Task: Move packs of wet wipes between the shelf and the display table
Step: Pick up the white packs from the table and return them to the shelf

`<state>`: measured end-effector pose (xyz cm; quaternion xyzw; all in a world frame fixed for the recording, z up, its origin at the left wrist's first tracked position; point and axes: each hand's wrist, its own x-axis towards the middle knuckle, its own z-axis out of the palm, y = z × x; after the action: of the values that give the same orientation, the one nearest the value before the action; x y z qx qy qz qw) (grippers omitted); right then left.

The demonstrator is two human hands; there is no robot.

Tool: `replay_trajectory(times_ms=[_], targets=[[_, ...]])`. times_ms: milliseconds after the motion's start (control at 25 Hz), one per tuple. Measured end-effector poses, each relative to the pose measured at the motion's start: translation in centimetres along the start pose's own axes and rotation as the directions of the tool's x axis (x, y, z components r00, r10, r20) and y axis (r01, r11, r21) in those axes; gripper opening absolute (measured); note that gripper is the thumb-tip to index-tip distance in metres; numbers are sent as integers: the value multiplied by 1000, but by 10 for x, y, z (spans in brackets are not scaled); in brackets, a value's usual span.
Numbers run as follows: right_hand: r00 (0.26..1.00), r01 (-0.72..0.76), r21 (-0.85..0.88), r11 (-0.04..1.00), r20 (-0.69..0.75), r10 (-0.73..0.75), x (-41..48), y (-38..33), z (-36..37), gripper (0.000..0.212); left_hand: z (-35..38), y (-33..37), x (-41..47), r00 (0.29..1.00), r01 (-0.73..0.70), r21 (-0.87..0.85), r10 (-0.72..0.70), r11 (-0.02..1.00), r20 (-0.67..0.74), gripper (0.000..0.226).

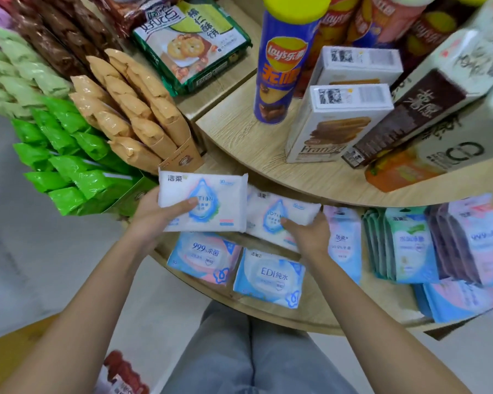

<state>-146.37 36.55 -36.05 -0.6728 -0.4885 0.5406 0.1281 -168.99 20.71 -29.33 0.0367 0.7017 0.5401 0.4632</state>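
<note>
The left hand (157, 214) grips one white wipes pack (202, 201), thumb across its front, over the table (319, 308). The right hand (308, 234) grips a second white pack (279, 214) just beside it. Two blue packs (204, 257) lie flat nearer the rim. On the upper tier stand two biscuit boxes (333, 123) and one crisp can (282, 69).

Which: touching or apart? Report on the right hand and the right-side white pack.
Touching. Head view shows the right hand gripping the right-side white pack, thumb on top.

Blurred pink packs (478, 240) run off the right edge.
</note>
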Motion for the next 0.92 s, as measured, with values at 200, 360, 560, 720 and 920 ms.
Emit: replay_trajectory(times_ms=[200,360,560,720,920], targets=[[983,114,195,974,121,-139,-52,-19,-78,39,15,11,-42,996,-84,8,84,996,18,40],[990,136,386,912,-11,-143,-104,-24,-131,30,53,30,-58,975,-140,10,136,990,175,57],[941,225,561,797,-338,-27,-178,16,-158,30,124,52,-58,860,-221,155,118,963,496,64],[798,320,679,661,-569,198,-247,69,-160,28,196,45,-91,646,-281,248,-9,927,764,60],[543,449,717,533,-693,474,-330,146,-172,34,289,-9,-178,308,-373,314,-203,873,930,46]])
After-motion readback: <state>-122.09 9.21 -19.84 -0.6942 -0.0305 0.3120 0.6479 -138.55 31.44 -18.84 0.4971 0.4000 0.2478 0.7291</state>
